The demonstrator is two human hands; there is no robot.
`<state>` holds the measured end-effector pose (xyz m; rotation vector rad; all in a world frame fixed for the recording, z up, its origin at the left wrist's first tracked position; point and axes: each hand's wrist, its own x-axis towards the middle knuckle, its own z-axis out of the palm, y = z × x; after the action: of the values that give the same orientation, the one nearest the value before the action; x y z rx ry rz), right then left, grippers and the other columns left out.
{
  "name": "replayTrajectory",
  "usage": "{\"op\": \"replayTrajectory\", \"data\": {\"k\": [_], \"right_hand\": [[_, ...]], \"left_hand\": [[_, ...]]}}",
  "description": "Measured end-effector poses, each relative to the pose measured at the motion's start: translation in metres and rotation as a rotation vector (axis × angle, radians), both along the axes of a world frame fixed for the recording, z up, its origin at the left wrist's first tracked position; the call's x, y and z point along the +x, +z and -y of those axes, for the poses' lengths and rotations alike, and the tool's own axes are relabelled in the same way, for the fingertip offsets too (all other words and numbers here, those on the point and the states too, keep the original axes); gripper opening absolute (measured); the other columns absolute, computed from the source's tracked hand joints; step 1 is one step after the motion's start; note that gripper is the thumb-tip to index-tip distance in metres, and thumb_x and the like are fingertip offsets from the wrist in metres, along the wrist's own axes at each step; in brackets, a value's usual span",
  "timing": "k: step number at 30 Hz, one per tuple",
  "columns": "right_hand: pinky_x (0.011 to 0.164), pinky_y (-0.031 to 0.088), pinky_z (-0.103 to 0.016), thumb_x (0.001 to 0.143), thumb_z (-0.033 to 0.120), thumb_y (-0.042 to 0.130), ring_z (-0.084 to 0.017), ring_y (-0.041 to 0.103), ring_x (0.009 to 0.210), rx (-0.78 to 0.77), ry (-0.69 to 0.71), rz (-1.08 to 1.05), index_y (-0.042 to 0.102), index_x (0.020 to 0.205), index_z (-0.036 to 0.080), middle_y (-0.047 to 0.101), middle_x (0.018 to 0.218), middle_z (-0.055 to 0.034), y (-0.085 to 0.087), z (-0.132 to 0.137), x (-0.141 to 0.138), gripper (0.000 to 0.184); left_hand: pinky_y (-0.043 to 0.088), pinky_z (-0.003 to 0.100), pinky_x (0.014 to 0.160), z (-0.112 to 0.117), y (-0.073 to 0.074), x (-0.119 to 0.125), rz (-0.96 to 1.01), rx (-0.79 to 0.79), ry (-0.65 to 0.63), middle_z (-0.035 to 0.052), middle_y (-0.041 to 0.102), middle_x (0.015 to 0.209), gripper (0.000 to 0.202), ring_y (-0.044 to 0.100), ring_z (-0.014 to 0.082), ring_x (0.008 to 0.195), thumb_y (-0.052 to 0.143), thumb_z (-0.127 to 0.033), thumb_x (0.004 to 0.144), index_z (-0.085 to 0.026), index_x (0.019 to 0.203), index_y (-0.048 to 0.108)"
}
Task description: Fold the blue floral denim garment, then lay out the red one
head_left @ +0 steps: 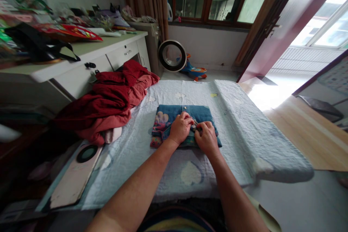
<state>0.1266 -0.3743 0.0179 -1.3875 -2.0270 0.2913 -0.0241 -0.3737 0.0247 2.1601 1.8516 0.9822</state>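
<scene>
Pressing down on a folded denim garment [199, 113], the person's two bare hands meet at its middle. The left hand [181, 127] lies knuckles-up on the cloth, and the right hand [206, 137] sits just beside it, their fingertips touching. Each grip is closed: the fingers of both hands curl in and pinch the garment's front, where something small and metallic shows between them. The garment lies in the middle of the bed [233, 116], well away from every edge, on a pale blue quilted cover.

It looks soft and light, likely easy to lift, but limp: the layers would probably slide apart if it were raised by one corner. The surest hold seems to be under both short ends at once. Nothing about it appears fragile or slippery.

The garment is a neat, thick rectangle of teal-blue denim, several layers deep. A round metal snap [185, 108] shines at its far edge, and a bright cartoon print [160, 125] in red and pink covers its left end.

A heap of red clothes [108, 105] sprawls over the bed's left edge. Beyond it stands a white counter [108, 49] crowded with bags and packets. A round fan [172, 55] sits on the floor past the bed's far edge.
</scene>
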Motion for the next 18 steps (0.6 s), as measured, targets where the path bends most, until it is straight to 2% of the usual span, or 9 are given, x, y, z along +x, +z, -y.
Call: {"op": "replayTrajectory", "data": {"k": [3,8,11,15,18], "right_hand": [[0.091,0.043,-0.035,0.077,0.027,0.062,-0.023,0.052,0.096,-0.013,0.015,0.053,0.066,0.095,0.018,0.056,0.104,-0.0093,0.002,0.004,0.002,0.020],[0.091,0.042,-0.035,0.079,0.021,0.059,-0.025,0.052,0.099,-0.085,0.014,0.227,0.070,0.100,0.017,0.060,0.111,-0.0102,0.017,0.006,0.002,0.024],[0.088,0.041,-0.035,0.080,0.018,0.057,-0.025,0.052,0.100,-0.084,0.021,0.312,0.072,0.095,0.020,0.063,0.110,-0.0095,0.025,0.006,-0.001,0.021],[0.086,0.041,-0.034,0.084,0.017,0.052,-0.023,0.054,0.094,-0.055,0.015,0.256,0.072,0.084,0.021,0.066,0.100,-0.0084,0.024,0.002,-0.003,0.021],[0.086,0.042,-0.032,0.086,0.016,0.049,-0.021,0.056,0.090,-0.031,0.012,0.137,0.070,0.085,0.021,0.066,0.095,-0.0075,0.017,0.000,-0.002,0.022]], "left_hand": [[0.047,0.034,0.094,0.000,0.001,0.000,-0.049,-0.034,-0.023,0.0027,0.060,0.113,0.024,0.054,0.0194,0.100,0.049,-0.013,0.089,-0.023,0.089,0.072],[0.045,0.036,0.101,0.002,0.005,-0.002,-0.075,-0.084,-0.061,0.0049,0.058,0.122,0.027,0.052,0.0224,0.109,0.055,-0.011,0.079,-0.020,0.098,0.071],[0.044,0.037,0.103,0.004,0.006,-0.003,-0.072,-0.081,-0.081,0.0054,0.058,0.123,0.031,0.052,0.0233,0.111,0.057,-0.009,0.074,-0.020,0.099,0.071],[0.044,0.037,0.104,0.006,0.005,-0.006,-0.039,-0.058,-0.106,0.0044,0.057,0.124,0.038,0.051,0.0222,0.113,0.055,-0.005,0.075,-0.023,0.104,0.070],[0.043,0.038,0.105,0.006,0.003,-0.008,-0.011,-0.036,-0.135,0.0029,0.057,0.126,0.040,0.050,0.0214,0.115,0.055,-0.004,0.078,-0.026,0.108,0.070]]}}
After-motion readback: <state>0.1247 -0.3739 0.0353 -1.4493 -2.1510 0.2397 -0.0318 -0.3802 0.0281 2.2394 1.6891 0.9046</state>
